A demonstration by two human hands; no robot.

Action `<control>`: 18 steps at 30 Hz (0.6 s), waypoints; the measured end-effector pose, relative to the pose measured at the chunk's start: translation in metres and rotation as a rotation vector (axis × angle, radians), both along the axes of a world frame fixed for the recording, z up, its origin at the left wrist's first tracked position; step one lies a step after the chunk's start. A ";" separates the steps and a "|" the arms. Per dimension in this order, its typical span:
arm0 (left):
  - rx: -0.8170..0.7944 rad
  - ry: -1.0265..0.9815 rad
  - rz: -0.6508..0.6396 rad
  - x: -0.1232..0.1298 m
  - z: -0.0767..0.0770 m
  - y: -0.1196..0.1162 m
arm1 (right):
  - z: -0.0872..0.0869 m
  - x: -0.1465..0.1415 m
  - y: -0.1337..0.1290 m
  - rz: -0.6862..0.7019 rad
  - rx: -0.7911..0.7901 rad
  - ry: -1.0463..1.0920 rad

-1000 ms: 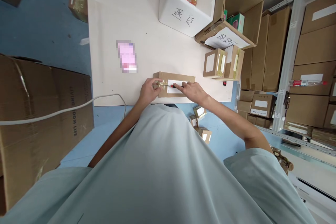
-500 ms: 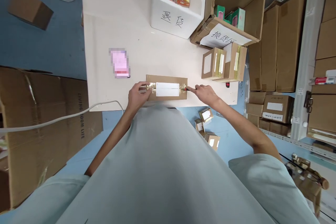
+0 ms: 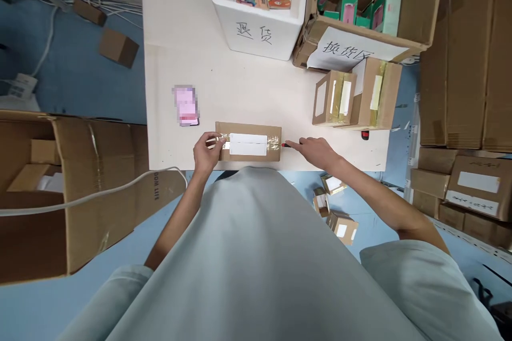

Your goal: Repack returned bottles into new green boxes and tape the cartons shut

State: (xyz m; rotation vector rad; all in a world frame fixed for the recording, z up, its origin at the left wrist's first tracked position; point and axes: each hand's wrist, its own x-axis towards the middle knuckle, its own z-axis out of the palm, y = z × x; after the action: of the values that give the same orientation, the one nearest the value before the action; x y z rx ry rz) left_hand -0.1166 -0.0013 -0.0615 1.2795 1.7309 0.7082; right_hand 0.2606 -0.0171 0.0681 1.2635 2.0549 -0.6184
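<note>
A taped cardboard box [image 3: 248, 157] with a white label [image 3: 248, 144] lies lengthwise near the front edge of the table. My left hand [image 3: 207, 151] grips its left end, thumb and fingers bent over the tape there. Just beyond the right end, my right hand [image 3: 317, 152] is closed around a small red-and-black box cutter [image 3: 285, 145], forefinger stretched along it. The tip sits close to the box's right edge; most of the tool is hidden by the fingers. Clear tape [image 3: 274, 142] shows on that end.
A white bin [image 3: 260, 32] with booklets and an open carton [image 3: 416, 16] of green boxes stand at the back. Two parcels [image 3: 340, 97] sit at right, with a red-and-black object [image 3: 365, 135] beside them. A pixelated pink item [image 3: 186, 105] lies at left. A cable [image 3: 120, 177] crosses the lower left.
My right hand and the box cutter have drawn off the tape at the box's right end to just past its edge. My left hand stays on the left end. The view has shifted.
</note>
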 end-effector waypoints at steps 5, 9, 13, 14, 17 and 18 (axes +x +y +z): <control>-0.007 0.017 0.038 0.005 0.004 -0.005 | -0.042 0.040 -0.010 -0.006 0.020 0.206; -0.052 0.025 0.047 0.004 0.003 -0.002 | -0.098 0.057 -0.029 -0.096 0.068 0.412; -0.077 0.019 0.054 0.001 0.002 0.004 | -0.146 0.050 -0.042 -0.243 0.124 0.582; -0.079 0.013 0.054 0.000 0.002 0.006 | -0.155 0.044 -0.043 -0.287 0.128 0.621; -0.094 -0.015 0.044 -0.002 0.001 0.008 | -0.175 0.021 -0.048 -0.438 0.112 0.728; -0.097 -0.024 0.044 -0.003 0.001 0.008 | -0.180 0.012 -0.050 -0.497 0.100 0.753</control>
State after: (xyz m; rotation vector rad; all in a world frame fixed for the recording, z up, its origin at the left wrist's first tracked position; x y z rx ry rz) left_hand -0.1195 0.0067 -0.0605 1.1663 1.7569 0.6541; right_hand 0.2728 -0.0669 -0.1122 1.8163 2.3624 -1.4053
